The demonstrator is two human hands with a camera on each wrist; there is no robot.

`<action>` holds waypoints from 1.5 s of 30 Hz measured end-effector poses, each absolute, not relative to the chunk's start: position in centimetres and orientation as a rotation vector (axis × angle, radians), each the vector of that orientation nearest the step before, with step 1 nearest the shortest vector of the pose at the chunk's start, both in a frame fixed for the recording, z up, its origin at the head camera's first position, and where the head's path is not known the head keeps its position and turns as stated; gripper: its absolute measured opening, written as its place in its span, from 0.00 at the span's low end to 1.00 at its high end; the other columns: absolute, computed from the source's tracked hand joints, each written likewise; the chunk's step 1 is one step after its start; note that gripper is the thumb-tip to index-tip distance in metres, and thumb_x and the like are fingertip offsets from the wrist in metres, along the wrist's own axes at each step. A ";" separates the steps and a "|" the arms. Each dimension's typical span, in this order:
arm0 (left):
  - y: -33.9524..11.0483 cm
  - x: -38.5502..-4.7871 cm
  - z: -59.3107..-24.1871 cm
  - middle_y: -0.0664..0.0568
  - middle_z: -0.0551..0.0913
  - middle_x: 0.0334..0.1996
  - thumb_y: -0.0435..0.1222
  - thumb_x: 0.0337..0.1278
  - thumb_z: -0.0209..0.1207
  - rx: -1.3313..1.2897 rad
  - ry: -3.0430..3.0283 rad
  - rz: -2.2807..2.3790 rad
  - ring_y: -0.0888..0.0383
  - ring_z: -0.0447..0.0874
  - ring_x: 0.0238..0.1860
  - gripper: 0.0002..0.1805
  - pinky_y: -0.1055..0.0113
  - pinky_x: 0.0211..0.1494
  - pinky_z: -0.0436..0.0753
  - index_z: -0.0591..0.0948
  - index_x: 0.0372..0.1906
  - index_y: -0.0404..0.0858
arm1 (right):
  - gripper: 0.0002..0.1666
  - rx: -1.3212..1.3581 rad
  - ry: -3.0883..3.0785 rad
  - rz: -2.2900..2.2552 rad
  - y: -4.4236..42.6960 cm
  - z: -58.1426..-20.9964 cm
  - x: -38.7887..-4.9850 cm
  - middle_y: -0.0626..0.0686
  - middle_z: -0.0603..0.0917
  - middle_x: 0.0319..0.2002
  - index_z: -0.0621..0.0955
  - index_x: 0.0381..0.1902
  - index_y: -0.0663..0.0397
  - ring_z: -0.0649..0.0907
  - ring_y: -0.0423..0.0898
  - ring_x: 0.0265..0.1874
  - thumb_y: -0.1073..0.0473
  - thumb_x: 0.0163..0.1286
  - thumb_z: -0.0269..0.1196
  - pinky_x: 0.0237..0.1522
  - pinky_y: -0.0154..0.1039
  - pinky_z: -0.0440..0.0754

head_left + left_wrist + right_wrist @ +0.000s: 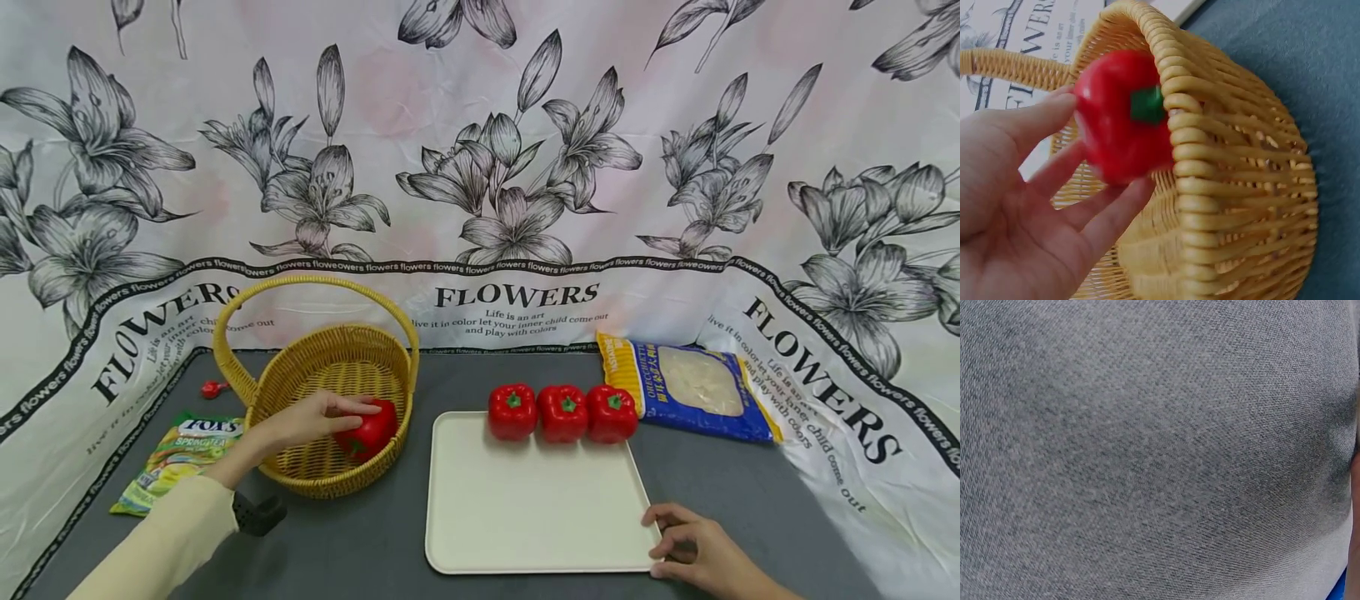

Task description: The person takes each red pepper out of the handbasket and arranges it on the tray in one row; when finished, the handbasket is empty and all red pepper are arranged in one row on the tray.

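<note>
In the head view my left hand holds a red bell pepper inside the yellow wicker basket. The left wrist view shows the thumb and fingers around that pepper, its green stem turned toward the basket's rim. My right hand grips the right edge of a cream rectangular tray, near its front corner. Three red bell peppers sit in a row along the tray's back edge. Grey fabric fills most of the right wrist view, so the right fingers are hidden there.
A blue and yellow pasta bag lies behind the tray to the right. Left of the basket are a green FOX'S candy bag and a small red object. A flower-printed cloth hangs behind the dark table.
</note>
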State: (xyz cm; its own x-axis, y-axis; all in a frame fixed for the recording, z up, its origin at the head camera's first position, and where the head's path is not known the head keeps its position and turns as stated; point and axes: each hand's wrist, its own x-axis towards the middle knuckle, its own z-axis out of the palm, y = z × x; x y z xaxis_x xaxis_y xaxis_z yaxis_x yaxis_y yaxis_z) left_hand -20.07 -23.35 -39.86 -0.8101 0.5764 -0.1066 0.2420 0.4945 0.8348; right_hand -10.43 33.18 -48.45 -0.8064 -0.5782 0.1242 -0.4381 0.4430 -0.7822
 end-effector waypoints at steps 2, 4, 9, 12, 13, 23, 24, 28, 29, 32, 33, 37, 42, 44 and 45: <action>-23.1 -20.4 -39.6 0.28 0.62 0.66 0.32 0.64 0.57 0.760 2.425 1.091 0.32 0.65 0.63 0.22 0.48 0.56 0.77 0.75 0.63 0.34 | 0.04 -0.910 2.518 -1.303 33.2 -48.5 -10.5 0.50 0.77 0.46 0.85 0.28 0.51 0.79 0.31 0.37 0.59 0.56 0.72 0.31 0.33 0.84; -22.8 -20.7 -39.3 0.29 0.65 0.65 0.30 0.59 0.61 0.836 2.493 0.939 0.32 0.67 0.62 0.26 0.46 0.56 0.76 0.74 0.64 0.36 | 0.04 -0.939 2.515 -1.311 33.3 -48.6 -10.5 0.52 0.76 0.46 0.85 0.28 0.52 0.78 0.32 0.38 0.61 0.56 0.72 0.31 0.33 0.84; -22.2 -21.4 -38.8 0.34 0.68 0.65 0.19 0.42 0.67 0.986 2.619 0.641 0.33 0.66 0.64 0.37 0.40 0.60 0.71 0.76 0.63 0.39 | 0.04 -0.969 2.526 -1.313 33.5 -48.8 -10.6 0.52 0.77 0.46 0.85 0.28 0.51 0.77 0.31 0.39 0.60 0.56 0.71 0.31 0.34 0.84; -22.1 -21.7 -38.4 0.37 0.64 0.68 0.13 0.37 0.64 1.032 2.587 0.590 0.32 0.57 0.68 0.40 0.35 0.63 0.62 0.78 0.61 0.43 | 0.05 -0.920 2.510 -1.305 33.4 -48.6 -10.5 0.52 0.77 0.46 0.85 0.28 0.50 0.77 0.30 0.41 0.57 0.58 0.71 0.32 0.34 0.84; -22.0 -21.7 -38.2 0.37 0.62 0.69 0.12 0.37 0.63 1.038 2.555 0.590 0.32 0.53 0.69 0.40 0.33 0.64 0.59 0.79 0.60 0.45 | 0.05 -0.905 2.503 -1.301 33.4 -48.5 -10.6 0.53 0.77 0.46 0.85 0.27 0.50 0.76 0.30 0.42 0.56 0.58 0.71 0.32 0.34 0.85; -20.8 -22.8 -37.4 0.38 0.68 0.66 0.13 0.37 0.64 1.096 2.400 0.490 0.34 0.63 0.66 0.36 0.49 0.56 0.78 0.83 0.55 0.45 | 0.06 -0.878 2.511 -1.282 33.3 -48.5 -10.5 0.51 0.77 0.46 0.85 0.27 0.48 0.74 0.29 0.44 0.54 0.58 0.70 0.32 0.34 0.84; -20.9 -22.8 -37.5 0.37 0.68 0.66 0.16 0.39 0.66 1.083 2.410 0.496 0.35 0.65 0.65 0.35 0.49 0.56 0.77 0.82 0.56 0.45 | 0.06 -0.880 2.511 -1.284 33.2 -48.5 -10.5 0.51 0.77 0.46 0.85 0.27 0.48 0.74 0.29 0.44 0.54 0.58 0.70 0.32 0.34 0.84; -21.9 -23.0 -38.1 0.35 0.69 0.64 0.27 0.46 0.69 1.035 2.477 0.601 0.35 0.68 0.62 0.31 0.45 0.58 0.75 0.78 0.60 0.40 | 0.04 -0.915 2.530 -1.292 33.3 -48.7 -10.4 0.51 0.77 0.46 0.85 0.28 0.49 0.74 0.29 0.44 0.57 0.57 0.71 0.32 0.33 0.84; -22.2 -23.0 -38.3 0.35 0.70 0.63 0.28 0.46 0.69 1.007 2.493 0.652 0.36 0.69 0.62 0.31 0.44 0.58 0.74 0.77 0.61 0.39 | 0.04 -0.928 2.536 -1.293 33.3 -48.7 -10.4 0.51 0.77 0.46 0.85 0.28 0.49 0.74 0.29 0.44 0.58 0.57 0.71 0.32 0.33 0.84; -23.0 -23.1 -38.6 0.36 0.71 0.61 0.30 0.46 0.71 0.924 2.535 0.774 0.36 0.68 0.62 0.32 0.42 0.60 0.72 0.75 0.60 0.38 | 0.04 -0.968 2.551 -1.294 33.4 -48.9 -10.5 0.52 0.77 0.46 0.85 0.28 0.51 0.75 0.30 0.43 0.62 0.55 0.72 0.31 0.33 0.84; -23.2 -23.2 -38.6 0.37 0.71 0.60 0.30 0.44 0.72 0.887 2.543 0.810 0.35 0.67 0.62 0.33 0.41 0.60 0.72 0.74 0.60 0.37 | 0.04 -0.978 2.552 -1.295 33.5 -48.9 -10.6 0.53 0.77 0.46 0.85 0.28 0.52 0.75 0.30 0.43 0.62 0.55 0.72 0.31 0.33 0.84; -23.4 -23.4 -38.8 0.36 0.71 0.60 0.32 0.41 0.74 0.783 2.601 0.868 0.35 0.66 0.62 0.37 0.41 0.59 0.72 0.70 0.60 0.36 | 0.05 -0.972 2.554 -1.288 33.6 -48.9 -10.6 0.54 0.77 0.46 0.85 0.27 0.52 0.74 0.29 0.44 0.63 0.55 0.72 0.31 0.33 0.84; -23.6 -23.8 -39.2 0.36 0.73 0.58 0.38 0.46 0.73 0.722 2.662 0.939 0.34 0.68 0.61 0.35 0.41 0.59 0.72 0.67 0.57 0.35 | 0.05 -0.899 2.532 -1.271 33.3 -48.6 -10.6 0.54 0.77 0.46 0.85 0.27 0.51 0.74 0.29 0.44 0.59 0.56 0.71 0.32 0.34 0.84; -23.8 -24.0 -39.3 0.36 0.74 0.58 0.38 0.46 0.72 0.716 2.673 0.969 0.34 0.69 0.61 0.34 0.42 0.59 0.73 0.68 0.58 0.34 | 0.05 -0.862 2.523 -1.268 33.2 -48.4 -10.5 0.53 0.77 0.46 0.85 0.27 0.50 0.74 0.28 0.44 0.57 0.57 0.71 0.33 0.34 0.84; -24.0 -24.1 -39.4 0.37 0.74 0.58 0.38 0.46 0.72 0.716 2.676 0.981 0.34 0.69 0.61 0.35 0.42 0.58 0.73 0.69 0.59 0.34 | 0.05 -0.851 2.524 -1.266 33.2 -48.3 -10.5 0.53 0.77 0.46 0.85 0.27 0.50 0.73 0.28 0.44 0.56 0.57 0.71 0.33 0.34 0.84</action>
